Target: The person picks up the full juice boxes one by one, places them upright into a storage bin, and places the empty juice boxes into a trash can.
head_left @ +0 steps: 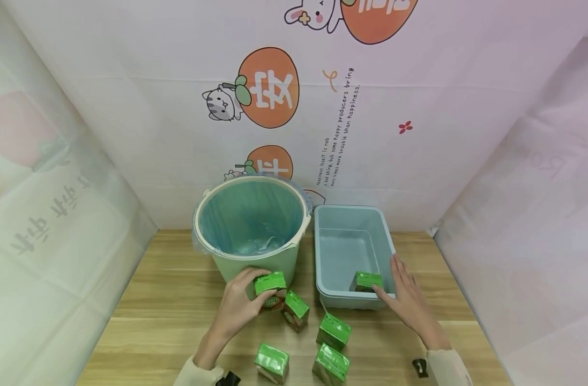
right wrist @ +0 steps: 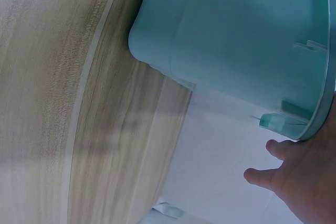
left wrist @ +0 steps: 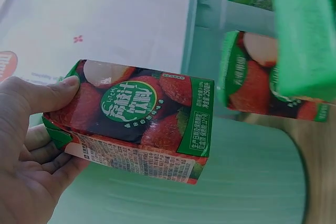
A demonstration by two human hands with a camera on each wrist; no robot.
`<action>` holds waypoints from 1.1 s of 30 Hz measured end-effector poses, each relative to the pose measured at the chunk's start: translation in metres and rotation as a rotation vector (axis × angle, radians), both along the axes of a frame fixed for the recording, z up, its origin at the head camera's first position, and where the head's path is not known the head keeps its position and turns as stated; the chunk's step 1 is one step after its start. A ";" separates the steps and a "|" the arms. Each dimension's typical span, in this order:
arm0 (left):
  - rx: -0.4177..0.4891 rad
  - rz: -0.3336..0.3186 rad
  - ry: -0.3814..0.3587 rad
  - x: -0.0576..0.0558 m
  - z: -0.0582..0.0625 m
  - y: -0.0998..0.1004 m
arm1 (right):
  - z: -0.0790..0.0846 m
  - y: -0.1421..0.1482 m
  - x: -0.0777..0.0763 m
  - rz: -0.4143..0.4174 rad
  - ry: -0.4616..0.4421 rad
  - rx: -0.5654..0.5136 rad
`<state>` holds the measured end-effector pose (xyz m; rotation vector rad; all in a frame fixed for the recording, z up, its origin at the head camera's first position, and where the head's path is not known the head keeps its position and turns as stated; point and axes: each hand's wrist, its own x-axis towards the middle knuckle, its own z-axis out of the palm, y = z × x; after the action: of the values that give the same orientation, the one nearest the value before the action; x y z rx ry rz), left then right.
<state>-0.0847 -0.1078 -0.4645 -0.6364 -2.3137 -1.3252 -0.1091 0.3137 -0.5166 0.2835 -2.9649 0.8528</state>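
Observation:
In the head view my left hand (head_left: 240,297) holds a litchi juice carton (head_left: 270,283) just in front of the green bucket (head_left: 255,265). The left wrist view shows thumb and fingers round one end of this juice carton (left wrist: 131,119). Beside it stands another juice carton (head_left: 295,308). My right hand (head_left: 411,300) rests on the front right corner of the light blue bin (head_left: 354,300), fingers stretched along its right rim. Its thumb reaches over the rim near a juice carton (head_left: 369,280) inside. In the right wrist view two fingertips show outside the bin (right wrist: 252,40).
Three more green-topped cartons, one (head_left: 333,329) near the bin, one (head_left: 331,364) and one (head_left: 273,362) nearer me, stand on the wooden table (head_left: 154,300). A clear bag (head_left: 250,236) lines the bucket. Printed white cloth (head_left: 178,161) encloses the back and sides.

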 end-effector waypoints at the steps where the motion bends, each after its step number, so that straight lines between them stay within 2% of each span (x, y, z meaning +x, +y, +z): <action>1: -0.001 -0.002 0.000 0.000 0.002 0.001 | 0.000 0.000 0.000 -0.001 0.000 -0.001; 7: -0.012 -0.015 0.002 -0.001 0.015 0.008 | -0.001 0.001 0.001 -0.004 0.002 0.001; 20: 0.020 -0.078 0.031 0.003 0.027 0.028 | -0.001 -0.001 -0.001 -0.007 -0.002 -0.004; 28: 0.047 -0.147 -0.003 0.004 0.033 0.050 | -0.001 -0.001 -0.001 -0.003 0.005 -0.007; 33: 0.059 -0.191 -0.013 -0.001 0.037 0.067 | -0.001 0.000 0.000 -0.006 0.002 -0.007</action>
<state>-0.0861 -0.0405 -0.4277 -0.8491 -2.2609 -1.4789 -0.1092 0.3141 -0.5176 0.2748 -2.9591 0.8615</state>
